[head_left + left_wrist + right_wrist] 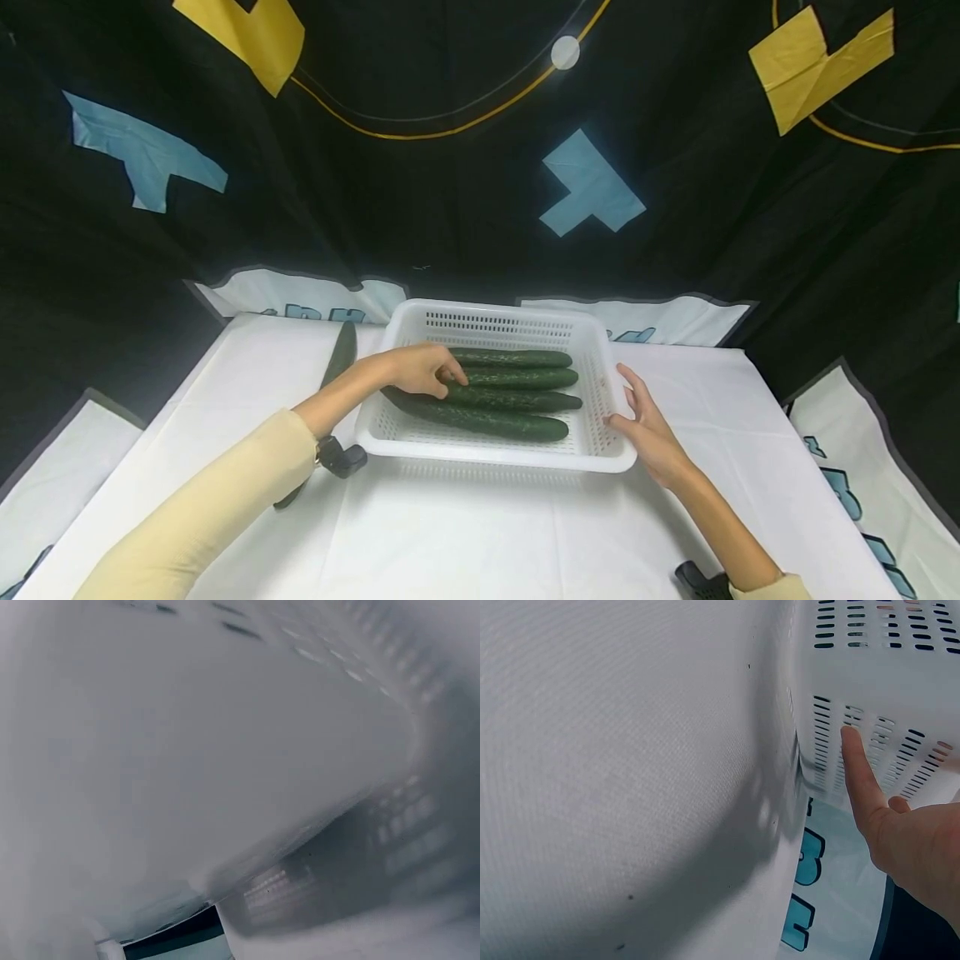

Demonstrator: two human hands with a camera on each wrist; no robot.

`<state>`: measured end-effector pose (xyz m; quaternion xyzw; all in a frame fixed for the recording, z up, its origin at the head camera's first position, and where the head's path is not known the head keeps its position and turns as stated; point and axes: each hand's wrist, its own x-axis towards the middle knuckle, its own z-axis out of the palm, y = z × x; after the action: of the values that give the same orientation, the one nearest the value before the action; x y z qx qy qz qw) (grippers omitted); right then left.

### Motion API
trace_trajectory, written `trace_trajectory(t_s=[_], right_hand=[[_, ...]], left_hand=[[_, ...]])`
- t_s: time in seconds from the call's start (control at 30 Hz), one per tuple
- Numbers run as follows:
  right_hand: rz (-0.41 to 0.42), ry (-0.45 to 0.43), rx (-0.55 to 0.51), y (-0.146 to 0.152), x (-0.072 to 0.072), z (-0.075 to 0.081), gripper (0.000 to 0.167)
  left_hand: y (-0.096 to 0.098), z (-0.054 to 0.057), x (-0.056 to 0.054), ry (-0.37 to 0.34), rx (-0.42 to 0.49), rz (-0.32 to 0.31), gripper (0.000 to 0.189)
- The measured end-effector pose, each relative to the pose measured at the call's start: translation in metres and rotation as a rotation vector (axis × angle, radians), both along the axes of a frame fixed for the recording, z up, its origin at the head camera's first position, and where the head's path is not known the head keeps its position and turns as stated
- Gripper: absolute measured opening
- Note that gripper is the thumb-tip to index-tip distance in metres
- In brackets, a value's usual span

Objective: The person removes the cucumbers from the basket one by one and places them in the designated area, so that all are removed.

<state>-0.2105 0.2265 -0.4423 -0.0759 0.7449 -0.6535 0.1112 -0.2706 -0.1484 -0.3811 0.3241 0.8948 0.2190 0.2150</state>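
My left hand [423, 369] reaches over the left side of a white slotted plastic basket [480, 459], its fingers bent down among several dark green cucumbers [517, 425]. These lie side by side across the basket, their left parts partly hidden beneath the hand. Whether it grips one I cannot tell. My right hand [651, 433] holds the basket's right side, thumb at the rim; in the right wrist view a finger [861, 776] lies along the slotted outer wall. Under the left forearm, another cucumber [341, 354] rests on the table, left of the basket.
A white cloth covers the table [450, 533]. Behind it hangs a black curtain [420, 208] with yellow and blue tape pieces. White printed cloth [847, 475] edges the sides. Close basket walls and slots fill the left wrist view.
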Motion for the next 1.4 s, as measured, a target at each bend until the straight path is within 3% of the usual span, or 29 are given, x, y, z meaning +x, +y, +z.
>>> trace_trajectory(t_s=[0.2,0.4,0.53,0.73,0.97,1.1,1.2,1.4], right_hand=[[-0.001,0.002,0.005,-0.001,0.000,0.000,0.092],[-0.007,0.001,0.004,-0.001,0.000,0.000,0.092],[0.007,0.013,0.008,0.000,0.000,0.001,0.092],[0.002,0.013,0.025,0.000,0.001,0.002,0.091],[-0.009,0.003,0.044,-0.003,0.001,0.002,0.092],[-0.016,-0.005,0.049,-0.003,0.002,0.001,0.092],[-0.013,-0.003,0.044,-0.003,0.003,0.002,0.092],[-0.004,0.009,0.039,-0.004,0.004,0.003,0.094]], left_hand=[[-0.003,-0.005,0.001,0.024,0.064,0.020,0.039],[-0.005,-0.005,-0.001,0.099,0.153,0.057,0.039],[-0.006,0.005,0.000,0.194,0.183,0.075,0.039],[-0.007,0.033,0.003,0.325,0.253,0.097,0.040],[-0.030,0.058,0.021,0.370,0.385,0.218,0.038],[-0.050,0.064,0.033,0.369,0.450,0.302,0.037],[-0.070,0.063,0.043,0.337,0.472,0.398,0.038],[-0.114,0.049,0.071,0.316,0.469,0.594,0.039]])
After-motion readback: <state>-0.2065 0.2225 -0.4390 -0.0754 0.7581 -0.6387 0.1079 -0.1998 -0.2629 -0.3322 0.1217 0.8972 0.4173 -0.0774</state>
